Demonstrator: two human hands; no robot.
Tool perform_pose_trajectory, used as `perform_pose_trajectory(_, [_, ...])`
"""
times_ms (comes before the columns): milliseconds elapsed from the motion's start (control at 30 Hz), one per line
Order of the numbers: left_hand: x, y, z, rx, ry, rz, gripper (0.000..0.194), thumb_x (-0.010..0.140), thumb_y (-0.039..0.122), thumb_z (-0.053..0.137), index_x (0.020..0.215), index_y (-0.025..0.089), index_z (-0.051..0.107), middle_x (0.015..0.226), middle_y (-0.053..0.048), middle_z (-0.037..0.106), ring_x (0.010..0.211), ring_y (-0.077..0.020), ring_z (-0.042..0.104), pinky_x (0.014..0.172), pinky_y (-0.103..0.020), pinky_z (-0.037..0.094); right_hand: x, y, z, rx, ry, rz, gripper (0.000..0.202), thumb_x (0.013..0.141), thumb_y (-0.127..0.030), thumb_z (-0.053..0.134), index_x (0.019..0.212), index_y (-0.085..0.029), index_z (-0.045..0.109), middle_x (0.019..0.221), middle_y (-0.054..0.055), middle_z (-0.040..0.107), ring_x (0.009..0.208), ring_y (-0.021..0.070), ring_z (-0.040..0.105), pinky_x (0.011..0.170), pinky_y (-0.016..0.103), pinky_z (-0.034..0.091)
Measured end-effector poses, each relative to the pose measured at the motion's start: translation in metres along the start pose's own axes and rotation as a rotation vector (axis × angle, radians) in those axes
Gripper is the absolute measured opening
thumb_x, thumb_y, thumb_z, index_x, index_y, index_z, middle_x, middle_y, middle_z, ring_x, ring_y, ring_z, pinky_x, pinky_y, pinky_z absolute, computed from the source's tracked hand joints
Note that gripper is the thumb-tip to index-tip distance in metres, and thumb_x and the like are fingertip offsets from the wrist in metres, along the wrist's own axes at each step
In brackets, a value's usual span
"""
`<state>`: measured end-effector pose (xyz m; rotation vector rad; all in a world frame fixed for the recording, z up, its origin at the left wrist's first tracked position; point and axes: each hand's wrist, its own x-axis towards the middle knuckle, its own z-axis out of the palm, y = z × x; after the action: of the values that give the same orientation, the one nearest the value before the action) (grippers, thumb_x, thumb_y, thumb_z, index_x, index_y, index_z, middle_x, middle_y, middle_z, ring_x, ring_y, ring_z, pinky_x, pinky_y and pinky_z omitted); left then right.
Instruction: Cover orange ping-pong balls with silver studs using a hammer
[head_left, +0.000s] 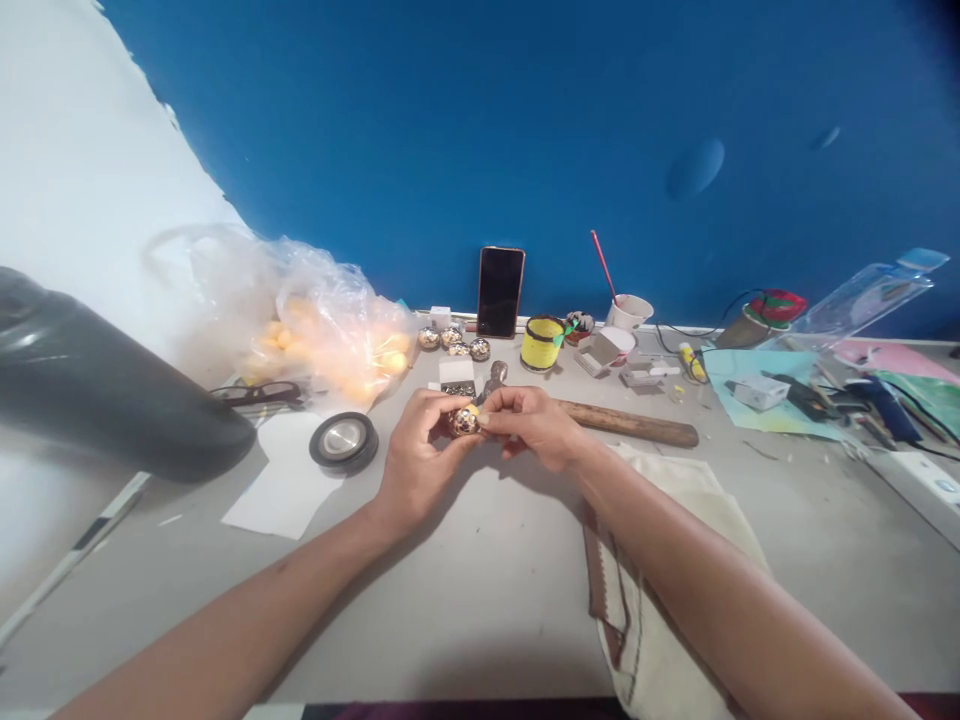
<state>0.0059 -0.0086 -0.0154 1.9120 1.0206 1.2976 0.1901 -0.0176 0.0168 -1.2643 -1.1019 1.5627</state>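
Note:
Over the middle of the table, my left hand grips a small yellow ball partly covered with shiny metallic studs. My right hand is closed in a pinch against the ball's right side; whatever lies between its fingertips is hidden. Just behind the hands sits a small open box with dark shiny bits in it. A hammer with a wooden handle lies behind my right hand. Farther back, several finished-looking studded balls rest in a group.
A clear bag of yellow-orange balls stands left, near a dark bottle and a round black lid. A phone leans on the wall beside a yellow tub. Cloth lies under my right forearm.

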Motion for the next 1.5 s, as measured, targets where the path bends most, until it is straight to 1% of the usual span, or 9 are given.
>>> perform_pose_trajectory(400, [0.003, 0.008, 0.001, -0.319, -0.092, -0.265, 0.037, 0.076, 0.034, 0.083, 0.107, 0.019, 0.069, 0.103, -0.006, 0.068, 0.083, -0.018, 0.068, 0.073, -0.03, 0.056, 0.002, 0.005, -0.008, 0.055, -0.123, -0.017, 0.045, 0.062, -0.052, 0.09, 0.076, -0.019, 0.062, 0.066, -0.001, 0.062, 0.059, 0.0107, 0.054, 0.051, 0.022, 0.046])
perform_pose_trajectory(500, [0.004, 0.014, -0.002, -0.34, -0.131, -0.328, 0.039, 0.078, 0.034, 0.08, 0.111, 0.019, 0.067, 0.092, -0.004, 0.069, 0.077, -0.0174, 0.066, 0.069, -0.03, 0.055, 0.005, 0.004, -0.013, 0.035, -0.055, -0.076, 0.043, 0.065, -0.053, 0.086, 0.076, -0.019, 0.062, 0.068, 0.0, 0.063, 0.057, 0.0107, 0.051, 0.05, 0.023, 0.044])
perform_pose_trajectory(633, [0.006, 0.018, -0.004, -0.385, -0.146, -0.409, 0.026, 0.081, 0.033, 0.072, 0.103, 0.019, 0.068, 0.076, -0.001, 0.065, 0.068, -0.0157, 0.06, 0.064, -0.029, 0.05, 0.012, 0.004, -0.028, -0.284, 0.255, -0.231, 0.026, 0.074, -0.043, 0.074, 0.071, -0.02, 0.061, 0.067, 0.0, 0.064, 0.054, 0.0125, 0.051, 0.054, 0.028, 0.041])
perform_pose_trajectory(733, [0.008, 0.015, -0.005, -0.438, -0.177, -0.519, 0.015, 0.079, 0.028, 0.069, 0.091, 0.019, 0.068, 0.07, 0.0, 0.062, 0.064, -0.0141, 0.055, 0.059, -0.026, 0.043, 0.015, 0.003, -0.041, -0.691, 0.425, -0.281, 0.012, 0.078, -0.032, 0.07, 0.078, -0.02, 0.065, 0.08, 0.003, 0.07, 0.072, 0.018, 0.06, 0.066, 0.029, 0.042])
perform_pose_trajectory(900, [0.011, 0.005, -0.004, -0.528, -0.182, -0.57, 0.014, 0.077, 0.025, 0.071, 0.087, 0.018, 0.066, 0.071, 0.0, 0.06, 0.065, -0.0116, 0.052, 0.061, -0.024, 0.041, 0.014, 0.001, -0.052, -1.27, 0.363, -0.119, 0.026, 0.079, -0.035, 0.072, 0.101, -0.02, 0.069, 0.108, 0.009, 0.069, 0.099, 0.0248, 0.062, 0.074, 0.031, 0.039])
perform_pose_trajectory(1100, [0.016, -0.005, -0.002, -0.725, -0.11, -0.661, 0.037, 0.079, 0.044, 0.068, 0.101, 0.014, 0.068, 0.077, -0.002, 0.06, 0.065, -0.0133, 0.055, 0.055, -0.024, 0.037, 0.014, 0.002, -0.051, -1.377, 0.281, -0.076, 0.021, 0.087, -0.036, 0.067, 0.101, -0.02, 0.068, 0.11, 0.009, 0.068, 0.105, 0.025, 0.062, 0.079, 0.03, 0.041])
perform_pose_trajectory(1167, [0.017, -0.006, -0.003, -0.693, -0.135, -0.646, 0.041, 0.078, 0.044, 0.071, 0.106, 0.015, 0.068, 0.08, -0.002, 0.061, 0.066, -0.0131, 0.055, 0.056, -0.024, 0.039, 0.013, 0.002, -0.048, -1.426, 0.284, -0.074, 0.021, 0.091, -0.035, 0.062, 0.104, -0.019, 0.068, 0.112, 0.012, 0.069, 0.107, 0.0263, 0.062, 0.081, 0.031, 0.041])
perform_pose_trajectory(1333, [0.015, -0.008, -0.005, -0.335, -0.161, -0.531, 0.049, 0.07, 0.028, 0.079, 0.117, 0.019, 0.066, 0.077, 0.002, 0.062, 0.065, -0.0133, 0.056, 0.062, -0.026, 0.046, 0.008, -0.005, -0.041, -1.429, 0.334, -0.062, 0.027, 0.1, -0.035, 0.046, 0.103, -0.018, 0.067, 0.107, 0.013, 0.073, 0.096, 0.0249, 0.067, 0.074, 0.031, 0.04])
perform_pose_trajectory(1500, [0.016, -0.011, -0.002, -0.278, -0.115, -0.562, 0.044, 0.066, 0.027, 0.079, 0.107, 0.018, 0.066, 0.08, 0.001, 0.066, 0.069, -0.0146, 0.059, 0.064, -0.028, 0.049, -0.004, -0.02, -0.031, -1.402, 0.522, -0.076, 0.043, 0.091, -0.061, 0.055, 0.089, -0.021, 0.07, 0.086, 0.011, 0.074, 0.081, 0.0271, 0.069, 0.064, 0.031, 0.038])
